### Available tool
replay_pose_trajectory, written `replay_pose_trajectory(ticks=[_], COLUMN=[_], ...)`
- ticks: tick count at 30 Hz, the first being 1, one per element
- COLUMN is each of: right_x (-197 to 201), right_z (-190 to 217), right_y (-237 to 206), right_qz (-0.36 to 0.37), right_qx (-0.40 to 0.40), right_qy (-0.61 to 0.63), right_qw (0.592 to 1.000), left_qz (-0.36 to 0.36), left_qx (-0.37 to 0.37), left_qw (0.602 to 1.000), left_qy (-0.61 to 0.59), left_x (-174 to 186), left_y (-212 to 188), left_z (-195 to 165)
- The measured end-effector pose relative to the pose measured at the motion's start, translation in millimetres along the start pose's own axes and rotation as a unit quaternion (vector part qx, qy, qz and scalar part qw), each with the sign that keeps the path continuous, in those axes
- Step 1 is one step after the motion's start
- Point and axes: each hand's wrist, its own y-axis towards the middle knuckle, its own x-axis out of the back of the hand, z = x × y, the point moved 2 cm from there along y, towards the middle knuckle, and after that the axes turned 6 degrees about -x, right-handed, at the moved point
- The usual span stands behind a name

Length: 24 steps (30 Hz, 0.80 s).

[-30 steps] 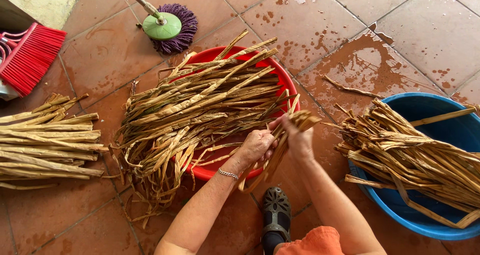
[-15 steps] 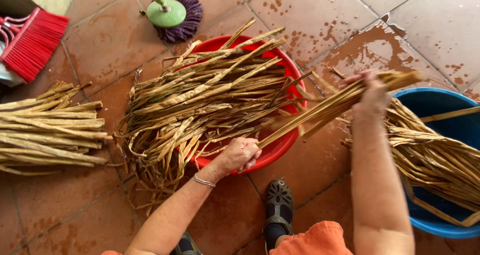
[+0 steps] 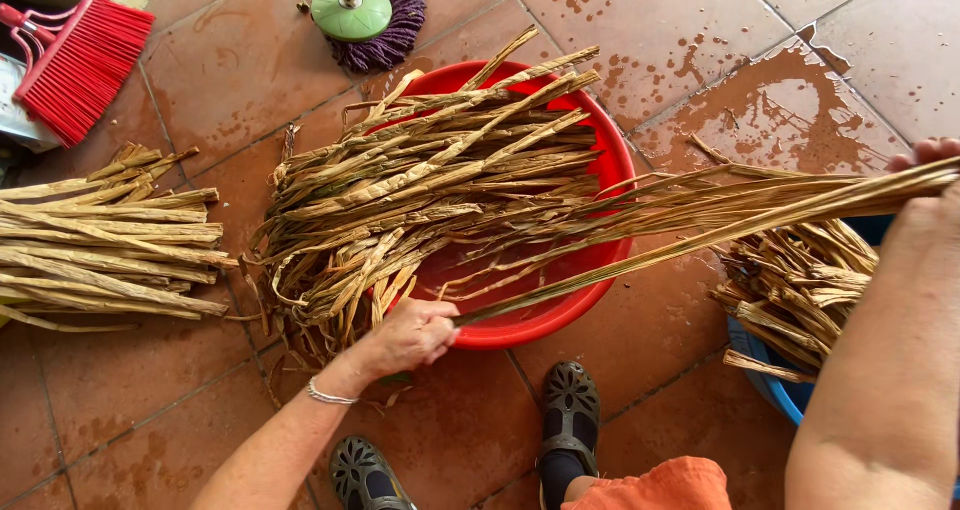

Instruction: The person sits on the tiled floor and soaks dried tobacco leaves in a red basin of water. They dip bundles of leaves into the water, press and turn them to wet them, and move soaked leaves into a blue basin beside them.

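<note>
Since half a second ago, my right hand (image 3: 935, 160) has drawn the long strips (image 3: 700, 215) further right and flatter.
Both hands clenched on the strips, left hand (image 3: 410, 335) at the red basin (image 3: 540, 315) rim; step: stretching them taut; next needs steady pull.

Tan and straw-brown dried leaf strips (image 3: 440, 180) fill a bright red basin (image 3: 560, 310). A blue tub (image 3: 775, 385) sits at the right edge. The floor tiles (image 3: 240, 70) are terracotta orange, mottled with darker wet patches. A red broom (image 3: 80, 65), a purple mop with a pale green disc (image 3: 365, 10), black shoes (image 3: 568, 410) and orange clothing (image 3: 660, 488) also appear.
</note>
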Motion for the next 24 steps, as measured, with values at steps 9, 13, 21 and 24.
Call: replay_pose_trajectory(ticks=[9, 13, 21, 24], right_x=[-17, -70, -197, -232], right_z=[21, 32, 4, 9], right_y=[-9, -89, -307, -351], right_qz=[0.043, 0.098, 0.276, 0.437], right_qx=[-0.007, 0.040, -0.014, -0.106], right_qy=[-0.035, -0.049, -0.109, -0.013], right_qw=[0.998, 0.993, 0.955, 0.893], left_qz=[-0.140, -0.057, -0.186, -0.171], left_qx=[-0.064, -0.011, -0.374, -0.411], left_qw=[0.934, 0.874, 0.874, 0.883], left_qy=[0.324, 0.482, 0.247, 0.151], left_x=[40, 0, -81, -84], left_y=[55, 87, 137, 153], left_z=[77, 84, -50, -75])
